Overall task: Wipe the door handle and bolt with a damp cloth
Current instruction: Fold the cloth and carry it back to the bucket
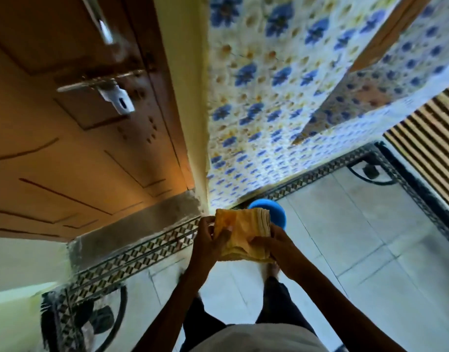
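A folded yellow-orange cloth (243,232) is held in front of me at waist height, above the floor. My left hand (208,237) grips its left side and my right hand (274,246) grips its lower right corner. On the brown wooden door (40,153) at the upper left sits a metal bolt (96,83) with a hasp plate (120,101) hanging from it. A metal door handle (101,24) shows higher up, blurred. Both hands are well below and to the right of the bolt.
A blue bucket (274,212) stands on the floor just behind the cloth, by the base of the blue-flowered tiled wall (269,97). The pale floor (358,237) has patterned border strips. A ribbed panel (434,138) is at the right. My legs are below the hands.
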`<state>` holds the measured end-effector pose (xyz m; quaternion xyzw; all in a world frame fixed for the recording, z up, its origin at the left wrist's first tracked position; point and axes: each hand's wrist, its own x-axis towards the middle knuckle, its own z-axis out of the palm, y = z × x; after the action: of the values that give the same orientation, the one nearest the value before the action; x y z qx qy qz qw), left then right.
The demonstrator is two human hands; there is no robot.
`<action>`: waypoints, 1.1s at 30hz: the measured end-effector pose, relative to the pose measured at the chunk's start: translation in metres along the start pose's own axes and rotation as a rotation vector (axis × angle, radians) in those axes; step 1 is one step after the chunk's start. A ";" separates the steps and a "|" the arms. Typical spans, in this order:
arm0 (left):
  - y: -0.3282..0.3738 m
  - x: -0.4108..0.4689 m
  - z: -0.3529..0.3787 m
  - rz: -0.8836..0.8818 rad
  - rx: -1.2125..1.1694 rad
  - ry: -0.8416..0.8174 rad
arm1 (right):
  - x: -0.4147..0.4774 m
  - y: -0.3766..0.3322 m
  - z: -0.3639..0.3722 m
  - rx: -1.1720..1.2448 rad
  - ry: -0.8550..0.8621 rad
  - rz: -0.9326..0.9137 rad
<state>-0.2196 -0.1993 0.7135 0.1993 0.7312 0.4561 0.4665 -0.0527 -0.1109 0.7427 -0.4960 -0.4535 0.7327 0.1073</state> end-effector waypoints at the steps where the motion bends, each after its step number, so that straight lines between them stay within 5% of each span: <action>1: -0.003 0.002 0.019 -0.028 -0.034 -0.002 | 0.002 0.004 -0.019 -0.019 -0.008 -0.017; 9: -0.068 0.053 0.163 -0.317 -0.094 0.021 | 0.065 0.062 -0.181 -0.114 0.077 0.113; 16: -0.214 0.165 0.242 -0.432 -0.060 0.125 | 0.220 0.208 -0.286 -0.275 0.206 0.259; 24: -0.393 0.337 0.301 -0.317 0.226 0.212 | 0.436 0.360 -0.297 -0.454 0.231 0.154; 33: -0.496 0.407 0.327 -0.201 0.361 0.135 | 0.581 0.465 -0.291 -0.454 0.089 0.394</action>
<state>-0.0684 -0.0004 0.0380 0.1746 0.8467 0.2814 0.4165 0.0416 0.1410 -0.0098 -0.6175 -0.4952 0.5969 -0.1307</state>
